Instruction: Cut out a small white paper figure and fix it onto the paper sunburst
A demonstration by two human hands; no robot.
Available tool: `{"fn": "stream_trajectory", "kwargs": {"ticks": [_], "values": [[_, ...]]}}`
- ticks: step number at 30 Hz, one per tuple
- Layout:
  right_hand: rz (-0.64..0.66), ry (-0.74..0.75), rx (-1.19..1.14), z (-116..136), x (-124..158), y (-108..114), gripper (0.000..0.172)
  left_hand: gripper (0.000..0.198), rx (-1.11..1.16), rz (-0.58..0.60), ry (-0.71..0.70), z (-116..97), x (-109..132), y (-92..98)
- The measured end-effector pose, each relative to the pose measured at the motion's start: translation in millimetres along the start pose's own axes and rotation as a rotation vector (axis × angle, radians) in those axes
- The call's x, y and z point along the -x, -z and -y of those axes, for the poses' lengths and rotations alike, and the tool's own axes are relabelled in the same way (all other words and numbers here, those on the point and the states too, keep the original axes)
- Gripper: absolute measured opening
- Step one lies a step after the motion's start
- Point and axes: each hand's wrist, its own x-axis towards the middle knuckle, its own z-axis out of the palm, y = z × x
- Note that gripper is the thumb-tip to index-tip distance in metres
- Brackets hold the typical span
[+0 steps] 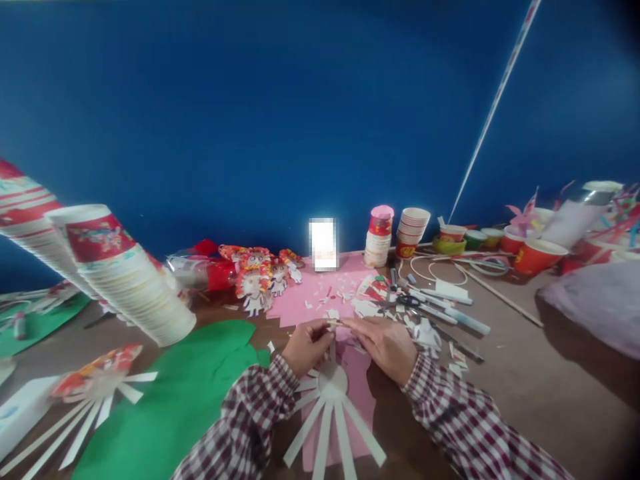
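Observation:
In front of me lies a cut-open paper cup (333, 382), its round base in the middle and its wall sliced into strips fanned outward. My left hand (309, 348) is closed in a pinch at the far end of one strip, above the base. From the other side my right hand (384, 343) meets it, fingers pressed together at the strip's tip; the thumb is mostly hidden. Pink paper (310, 447) lies beneath the cup. Another fanned cup (103, 383), partly red and orange, is at the left.
Green paper (165, 400) covers the left side. Leaning stacks of paper cups (135, 287) rise behind it. Paper figures (255, 290) stand near the blue wall. Pens (450, 310), paper scraps and cup stacks (379, 240) are further back. A clear-wrapped bundle (595, 300) sits at the right.

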Motion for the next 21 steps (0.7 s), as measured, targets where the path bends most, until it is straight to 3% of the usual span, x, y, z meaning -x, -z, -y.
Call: {"fn": "stream_trajectory", "kwargs": {"ticks": [8,12,21], "values": [[-0.048,0.043,0.031,-4.0,-2.4,-0.8,0.029,0.025,0.039,-0.010,0.049,-3.7,2.5,0.9],[-0.071,0.056,0.070,-6.2,-3.2,-1.8,0.029,0.039,0.175,-0.029,0.065,-7.0,1.1,0.1],[-0.029,0.056,0.170,-3.4,-4.9,0.5,0.026,0.036,0.184,-0.097,0.152,-4.6,-0.7,-3.1]]}}
